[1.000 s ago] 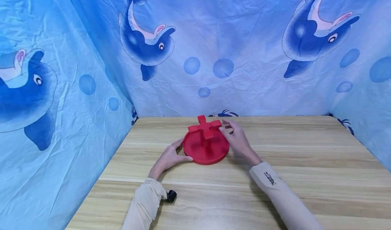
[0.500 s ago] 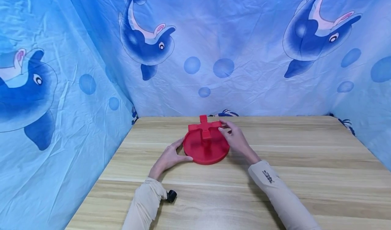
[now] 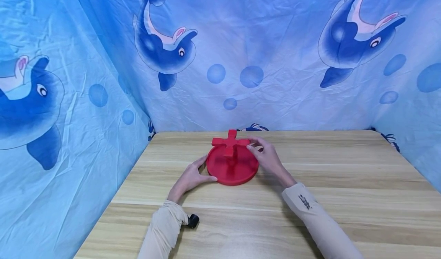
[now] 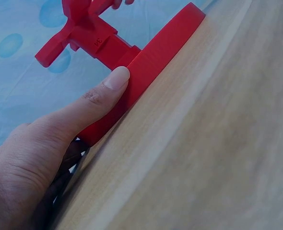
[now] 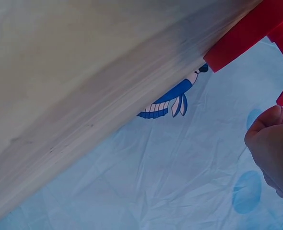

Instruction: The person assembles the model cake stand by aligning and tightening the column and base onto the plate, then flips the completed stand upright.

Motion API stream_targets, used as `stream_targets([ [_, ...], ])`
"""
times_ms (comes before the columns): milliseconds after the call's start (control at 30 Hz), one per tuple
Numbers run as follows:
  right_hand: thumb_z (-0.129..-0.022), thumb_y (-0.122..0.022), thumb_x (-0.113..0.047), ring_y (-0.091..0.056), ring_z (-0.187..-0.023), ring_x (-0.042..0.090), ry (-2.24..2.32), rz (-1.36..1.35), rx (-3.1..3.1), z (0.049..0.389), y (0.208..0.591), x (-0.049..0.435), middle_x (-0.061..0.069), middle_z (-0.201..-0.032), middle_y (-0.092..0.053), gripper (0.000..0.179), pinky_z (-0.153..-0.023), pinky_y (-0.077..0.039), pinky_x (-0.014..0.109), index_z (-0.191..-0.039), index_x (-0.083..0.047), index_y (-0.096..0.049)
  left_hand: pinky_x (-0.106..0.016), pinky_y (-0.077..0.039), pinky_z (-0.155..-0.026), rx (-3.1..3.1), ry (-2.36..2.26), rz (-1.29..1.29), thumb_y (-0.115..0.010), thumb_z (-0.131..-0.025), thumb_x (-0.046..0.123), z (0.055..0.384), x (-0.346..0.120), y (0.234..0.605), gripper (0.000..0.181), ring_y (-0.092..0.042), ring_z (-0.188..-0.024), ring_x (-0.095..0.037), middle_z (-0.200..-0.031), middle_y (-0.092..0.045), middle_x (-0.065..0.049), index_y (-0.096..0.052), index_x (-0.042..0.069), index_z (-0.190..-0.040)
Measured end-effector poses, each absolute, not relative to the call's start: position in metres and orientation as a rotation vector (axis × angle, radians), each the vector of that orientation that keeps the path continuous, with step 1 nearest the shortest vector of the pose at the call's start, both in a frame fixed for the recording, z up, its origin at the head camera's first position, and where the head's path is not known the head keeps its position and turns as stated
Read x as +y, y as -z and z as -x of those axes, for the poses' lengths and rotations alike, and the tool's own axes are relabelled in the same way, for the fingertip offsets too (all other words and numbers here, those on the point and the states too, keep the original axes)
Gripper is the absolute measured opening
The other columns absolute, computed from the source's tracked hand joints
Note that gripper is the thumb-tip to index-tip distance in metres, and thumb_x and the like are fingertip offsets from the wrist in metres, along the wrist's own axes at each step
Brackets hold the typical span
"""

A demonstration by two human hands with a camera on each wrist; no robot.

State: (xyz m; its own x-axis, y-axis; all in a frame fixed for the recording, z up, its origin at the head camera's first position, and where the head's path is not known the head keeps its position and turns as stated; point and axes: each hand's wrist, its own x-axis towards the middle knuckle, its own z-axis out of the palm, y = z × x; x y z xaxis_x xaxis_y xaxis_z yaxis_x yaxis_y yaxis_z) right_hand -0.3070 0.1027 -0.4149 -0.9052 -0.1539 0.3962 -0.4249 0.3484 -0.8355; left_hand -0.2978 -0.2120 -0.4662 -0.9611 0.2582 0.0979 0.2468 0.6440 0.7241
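Note:
A red round base (image 3: 218, 168) with a raised rim lies flat on the table. From its middle rises a red post topped by a four-armed cross handle (image 3: 230, 142). My left hand (image 3: 190, 177) holds the base at its left edge; in the left wrist view the thumb (image 4: 98, 103) presses on the red rim (image 4: 165, 45), its fingers mostly hidden. On the other side, my right hand (image 3: 268, 157) pinches the right arm of the cross handle between thumb and fingers. The right wrist view shows that hand (image 5: 276, 146) at the handle, partly cut off.
The wooden table (image 3: 344, 167) stretches widely to the right. Blue cloth (image 3: 286, 98) printed with dolphins hangs behind and at both sides. A small black device (image 3: 193, 220) sits at the left sleeve.
The cross handle has turned slightly clockwise as seen from above, its far arm going right and its near arm left. The base and my left hand have stayed in place.

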Motion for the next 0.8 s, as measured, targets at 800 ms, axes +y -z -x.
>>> stream_targets([
  [800,-0.097,-0.075,-0.010,-0.063,-0.106,0.027,-1.538,-0.575,-2.341,0.290,0.417,0.099,0.012,-0.120,-0.068,0.042,-0.082,-0.057,0.035,-0.136,-0.001,-0.064,-0.053,-0.037,-0.116,2.834,-1.253,-0.444,-0.091,-0.074,0.056,0.299,-0.213,0.467,0.108,-0.036,-0.148,-0.029,-0.161,-0.041,-0.004,-0.039,0.020,-0.162],
])
